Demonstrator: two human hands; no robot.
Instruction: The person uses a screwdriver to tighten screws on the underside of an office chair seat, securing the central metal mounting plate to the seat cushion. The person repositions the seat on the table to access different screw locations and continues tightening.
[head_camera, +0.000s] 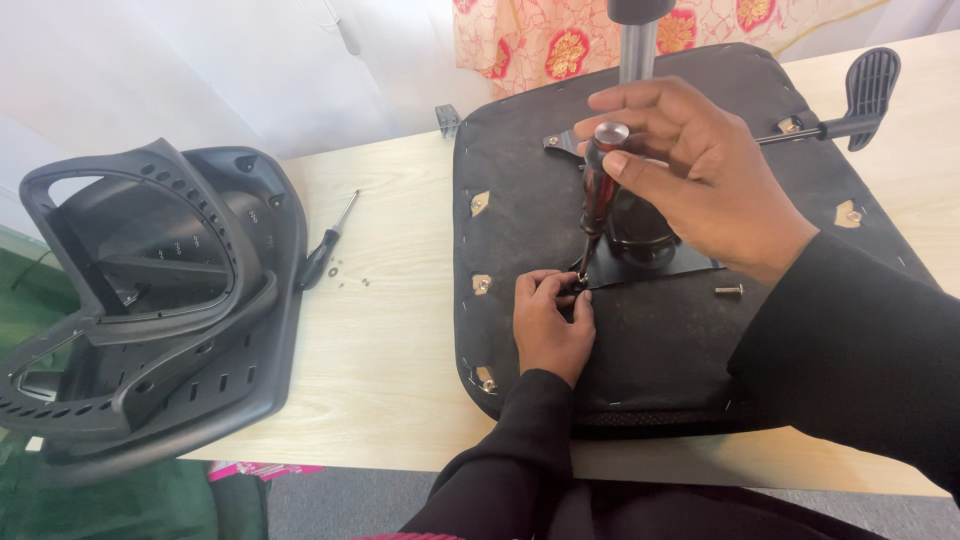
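Note:
An upturned black chair seat (520, 170) lies on the wooden table, with a metal mechanism plate (650, 262) and a gas-lift column (637, 45) at its middle. My right hand (690, 165) grips a dark screwdriver (598, 195) from the top, held nearly upright with its tip at the plate's front left corner. My left hand (550, 322) rests on the seat, fingers pinched around the screw at the tip (579, 284). A loose bolt (729, 290) lies on the seat to the right. A black lever with a paddle handle (868, 85) sticks out at the far right.
A black plastic chair backrest (150, 300) lies on the table's left end, overhanging the edge. A second screwdriver (325, 245) and small washers (340, 272) lie on the light wood table (390, 340) between backrest and seat. Floral cloth (540, 40) hangs behind.

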